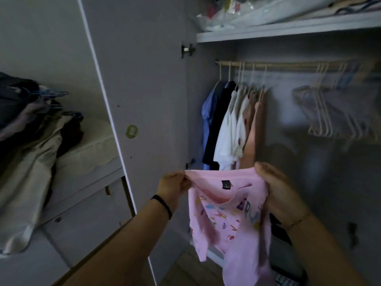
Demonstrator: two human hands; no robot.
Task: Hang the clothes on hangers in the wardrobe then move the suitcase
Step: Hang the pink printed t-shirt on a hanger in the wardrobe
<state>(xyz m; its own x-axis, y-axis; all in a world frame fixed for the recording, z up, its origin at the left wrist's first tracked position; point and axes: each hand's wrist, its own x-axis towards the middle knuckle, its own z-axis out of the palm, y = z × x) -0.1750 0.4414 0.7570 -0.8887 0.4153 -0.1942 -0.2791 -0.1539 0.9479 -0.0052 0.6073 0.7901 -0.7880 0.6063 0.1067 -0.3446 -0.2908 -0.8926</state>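
Your left hand (175, 186) pinches one shoulder of the pink printed T-shirt (226, 215). Your right hand (276, 190) grips the other shoulder, fingers curled over the cloth. The shirt hangs spread below the wardrobe rail (288, 65), neck label toward you, probably held open so a hanger can slip in. Hung garments (228, 124) bunch at the rail's left end and empty hangers (325, 112) hang toward its right. Neither hand holds a hanger yet. No suitcase can be made out.
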